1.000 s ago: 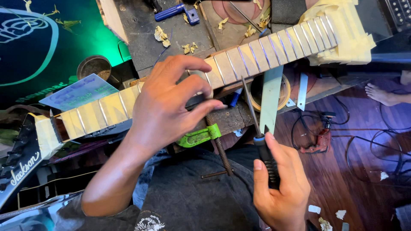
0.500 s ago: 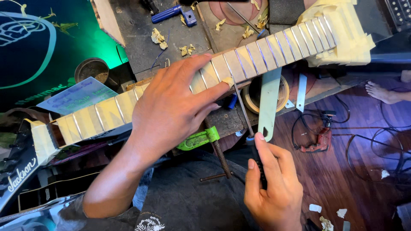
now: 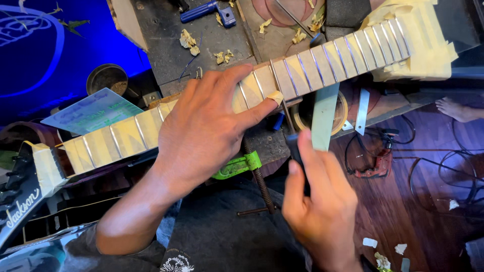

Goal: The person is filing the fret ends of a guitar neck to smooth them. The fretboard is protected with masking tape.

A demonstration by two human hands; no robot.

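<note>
We note a blue-handled tool [image 3: 204,10] at the top of the dark surface [image 3: 166,60], with pale shavings [image 3: 189,41] scattered near it. A round tin [image 3: 107,78] sits at the surface's left edge, just above a light printed card [image 3: 93,112]. A green clamp [image 3: 237,166] hangs below the surface's front edge. On the wooden floor [image 3: 403,211] we see black cables [image 3: 438,166], bits of tape [image 3: 370,242], and a bare foot [image 3: 456,108] at right.

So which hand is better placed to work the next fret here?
Probably the right hand: it holds the dark-handled tool, tip by the frets. The left hand lies flat on the masked guitar neck, steadying it.
</note>
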